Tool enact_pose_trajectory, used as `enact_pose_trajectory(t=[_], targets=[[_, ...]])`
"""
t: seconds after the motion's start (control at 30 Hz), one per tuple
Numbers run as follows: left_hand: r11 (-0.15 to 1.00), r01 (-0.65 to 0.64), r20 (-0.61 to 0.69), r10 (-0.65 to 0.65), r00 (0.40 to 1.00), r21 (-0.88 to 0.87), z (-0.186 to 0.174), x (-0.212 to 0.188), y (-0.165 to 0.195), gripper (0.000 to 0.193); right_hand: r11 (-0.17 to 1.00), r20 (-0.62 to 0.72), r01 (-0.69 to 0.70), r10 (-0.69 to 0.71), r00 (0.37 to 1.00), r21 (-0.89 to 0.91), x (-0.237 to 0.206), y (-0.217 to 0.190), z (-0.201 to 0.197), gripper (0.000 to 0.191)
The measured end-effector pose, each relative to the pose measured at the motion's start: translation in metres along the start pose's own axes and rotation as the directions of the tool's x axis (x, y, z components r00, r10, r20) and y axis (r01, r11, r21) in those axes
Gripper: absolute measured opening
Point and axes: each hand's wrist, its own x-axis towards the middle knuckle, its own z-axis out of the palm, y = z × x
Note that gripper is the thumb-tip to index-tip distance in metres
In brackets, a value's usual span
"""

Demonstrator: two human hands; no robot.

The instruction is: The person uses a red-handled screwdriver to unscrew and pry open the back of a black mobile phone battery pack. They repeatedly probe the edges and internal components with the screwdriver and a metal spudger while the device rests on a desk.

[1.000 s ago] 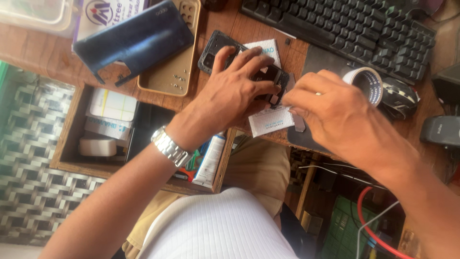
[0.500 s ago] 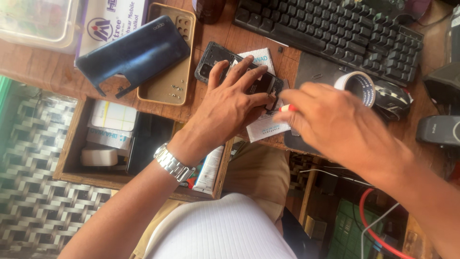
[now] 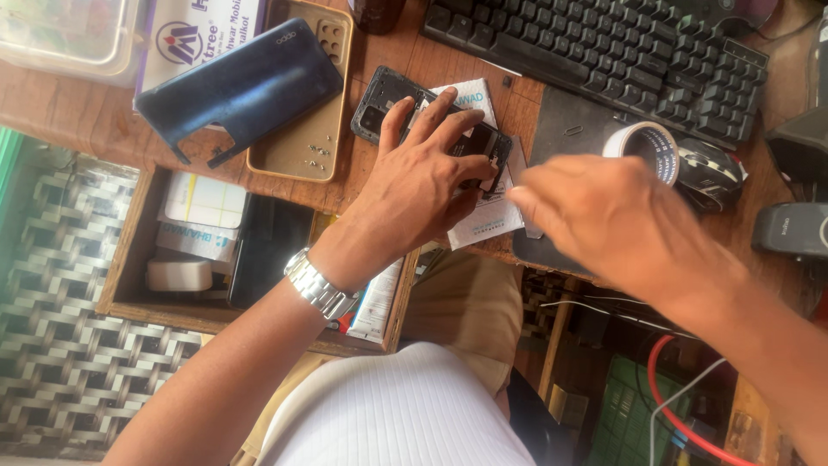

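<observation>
1. The left hand (image 3: pixel 423 177) lies flat, fingers spread, pressing on the opened phone body (image 3: pixel 405 108) at the desk's front edge; it grips nothing, only pins it.
2. The right hand (image 3: pixel 617 220) hovers just right of the phone body, blurred. I cannot tell whether its fingers pinch anything.
3. The hands are apart, close together over the white card (image 3: pixel 483 224) under the phone body.
4. Risk: the phone body and card sit near the desk edge, so a sideways push from the left hand could slide them off.
5. Risk: small screws (image 3: pixel 315 151) lie loose in the tan phone case (image 3: pixel 297 147), left of the phone body; a knock could scatter them into the open drawer (image 3: pixel 129 259) below.
6. The tape roll (image 3: pixel 642 142) and mouse (image 3: pixel 711 173) crowd the right hand's side.
7. Against the earlier frames, the right hand has drawn back from the phone body, where it met the left hand's fingertips; the left hand stays planted.
</observation>
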Motion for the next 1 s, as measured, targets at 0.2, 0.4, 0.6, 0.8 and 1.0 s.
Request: enact_pose_trajectory(t=[0.2, 0.4, 0.6, 0.8, 1.0], targets=[[1.000, -0.010, -0.014, 0.010, 1.000, -0.011, 0.001, -0.004, -0.002, 0.022, 0.993, -0.126, 0.090, -0.080, 0.989, 0.076, -0.003, 0.001, 0.007, 0.029], [1.000, -0.021, -0.048, 0.020, 0.999, -0.011, 0.004, -0.008, -0.002, 0.025, 0.933, -0.277, 0.331, -0.283, 0.918, 0.143, -0.002, 0.000, 0.006, 0.019], [1.000, -0.013, -0.051, 0.013, 0.999, -0.009, 0.004, -0.010, -0.003, 0.020, 0.970, -0.196, 0.197, -0.167, 0.966, 0.143, 0.001, -0.002, 0.002, 0.016], [1.000, 0.003, -0.042, -0.003, 0.999, -0.011, 0.004, -0.012, -0.002, 0.021, 0.985, -0.184, 0.157, -0.142, 0.973, 0.073, 0.000, -0.003, 0.005, 0.026], [1.000, 0.001, -0.052, -0.002, 0.999, -0.002, 0.006, -0.011, -0.002, 0.021, 0.969, -0.203, 0.235, -0.215, 0.955, 0.078, 0.000, -0.004, 0.006, 0.023]])
